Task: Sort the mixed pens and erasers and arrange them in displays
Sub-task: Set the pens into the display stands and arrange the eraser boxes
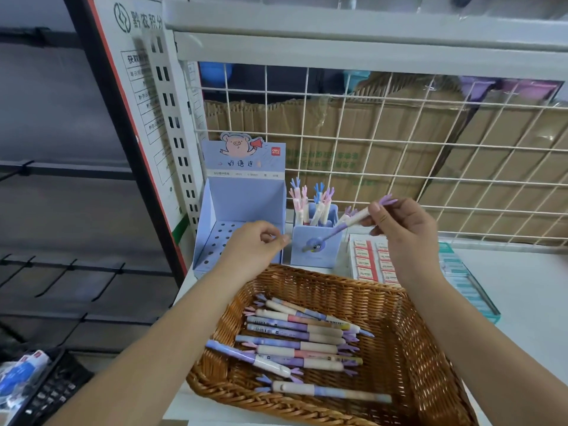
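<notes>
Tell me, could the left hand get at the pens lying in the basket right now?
Probably yes: the left hand looks empty and hovers just past the open basket, where the pens lie uncovered.

Soft, even indoor light, bright on the basket (307, 273) and the white surface (528, 296) right of it; left of the basket dim and bluish. Shadows faint. Whole frame slightly soft; held pen (356, 219) smeared, shelf rail (368, 32) above the basket blurred. Wide-angle bending at edges.

The person's forearms (172, 339) are bare along their whole visible length. The left hand (252, 244) and right hand (402, 229) are bare too, with short nails.
</notes>
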